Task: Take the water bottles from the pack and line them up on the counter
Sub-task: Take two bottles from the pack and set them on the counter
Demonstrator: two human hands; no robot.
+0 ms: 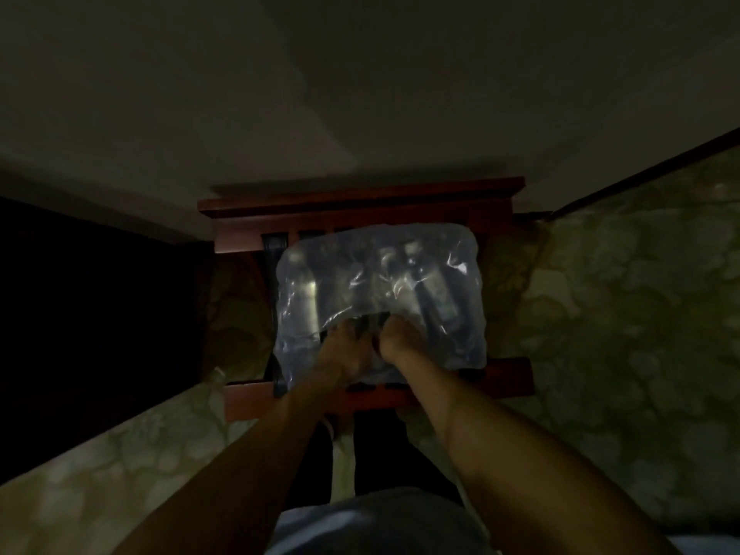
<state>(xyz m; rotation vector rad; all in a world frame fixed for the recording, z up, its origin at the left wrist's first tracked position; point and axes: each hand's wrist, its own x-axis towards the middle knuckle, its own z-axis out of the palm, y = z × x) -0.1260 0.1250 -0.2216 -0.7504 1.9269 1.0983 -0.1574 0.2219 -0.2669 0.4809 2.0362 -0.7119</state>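
Note:
A shrink-wrapped pack of water bottles (380,282) lies on a reddish wooden rack (360,198) in dim light. Several bottles show faintly through the clear plastic. My left hand (340,350) and my right hand (394,340) are side by side at the near middle of the pack, fingers curled into a dark tear in the wrap (360,318). Both hands grip the plastic at that opening. The fingertips are hidden in the film.
The rack stands against a pale wall (360,94). Patterned green carpet (620,314) spreads to the right and near left. A dark area (80,314) fills the left side. My legs and shirt are at the bottom centre.

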